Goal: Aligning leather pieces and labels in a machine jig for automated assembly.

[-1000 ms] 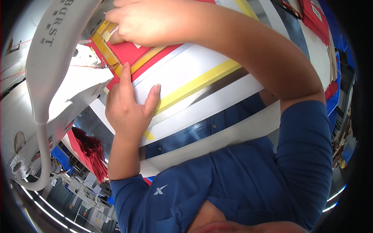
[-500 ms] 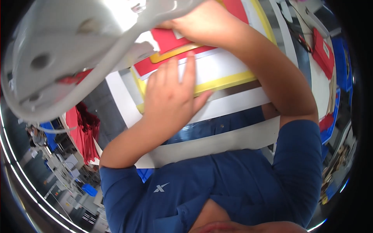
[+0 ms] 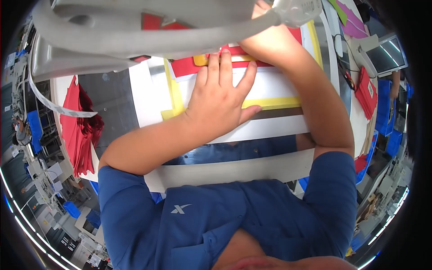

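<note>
Cloth in red (image 3: pixel 182 68) lies toward 11 o'clock from the view's centre, on a yellow-edged white board (image 3: pixel 275 86), with a yellow strip (image 3: pixel 199 60) over it. The left hand (image 3: pixel 220 96), near 12, is spread palm down, its two longest fingers reaching the strip. The right hand (image 3: pixel 267 40), at 1 o'clock, runs behind a grey tube (image 3: pixel 198 45) and pale machine (image 3: pixel 207 18), so I cannot tell whether it pinches or merely rests. Should the left fingers press unevenly or drag sideways, the cloth could skew under the strip. A sudden shift of the board might knock fingertips against the machine, though depth is hard to judge. At 9 o'clock, well apart, droops a bunched red pile (image 3: pixel 78 130).
</note>
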Tool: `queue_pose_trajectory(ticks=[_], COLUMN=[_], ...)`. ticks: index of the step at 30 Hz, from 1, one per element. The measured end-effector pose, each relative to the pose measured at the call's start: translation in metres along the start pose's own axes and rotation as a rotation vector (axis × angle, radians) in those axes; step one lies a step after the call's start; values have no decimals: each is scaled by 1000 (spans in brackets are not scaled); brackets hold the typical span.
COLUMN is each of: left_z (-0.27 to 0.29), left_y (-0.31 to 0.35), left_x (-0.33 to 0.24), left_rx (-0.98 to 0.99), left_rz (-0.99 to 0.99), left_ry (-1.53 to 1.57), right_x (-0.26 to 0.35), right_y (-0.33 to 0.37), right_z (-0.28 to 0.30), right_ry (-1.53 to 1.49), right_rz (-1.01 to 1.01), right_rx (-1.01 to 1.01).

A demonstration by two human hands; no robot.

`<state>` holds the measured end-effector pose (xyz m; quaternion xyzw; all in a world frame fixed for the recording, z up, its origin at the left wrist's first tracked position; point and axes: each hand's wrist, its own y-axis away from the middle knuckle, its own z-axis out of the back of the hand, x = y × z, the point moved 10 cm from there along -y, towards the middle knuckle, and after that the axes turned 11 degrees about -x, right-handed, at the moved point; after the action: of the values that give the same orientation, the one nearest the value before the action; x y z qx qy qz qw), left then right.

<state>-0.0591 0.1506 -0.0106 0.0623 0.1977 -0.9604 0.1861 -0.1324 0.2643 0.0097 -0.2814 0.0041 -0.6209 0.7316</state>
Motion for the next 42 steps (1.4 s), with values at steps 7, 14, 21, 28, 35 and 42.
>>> queue_pose_trajectory(ticks=[7,14,21,28,35,42], left_z=[-1,-3,-4,-4,-7,-5], left_y=[0,-2,-1,-5,-10,-8], left_x=[1,0,0,3,8,8], left_rx=[-12,-5,-11,4,36,57], left_rz=[-34,-32,-24,-24,7,6], left_ry=[-49,-27,3,11,44,61], right_x=[-12,-26,-36,-23,-27,-31], right_y=[0,5,16,3,3,10], right_z=[8,-8,-26,-15,-20,-26], right_ry=[-106,-203,-153,-235,-262,-283], right_rz=[-77,-271,-367,28,-156,-343], right_rx=[-191,-64,148,-88,20,129])
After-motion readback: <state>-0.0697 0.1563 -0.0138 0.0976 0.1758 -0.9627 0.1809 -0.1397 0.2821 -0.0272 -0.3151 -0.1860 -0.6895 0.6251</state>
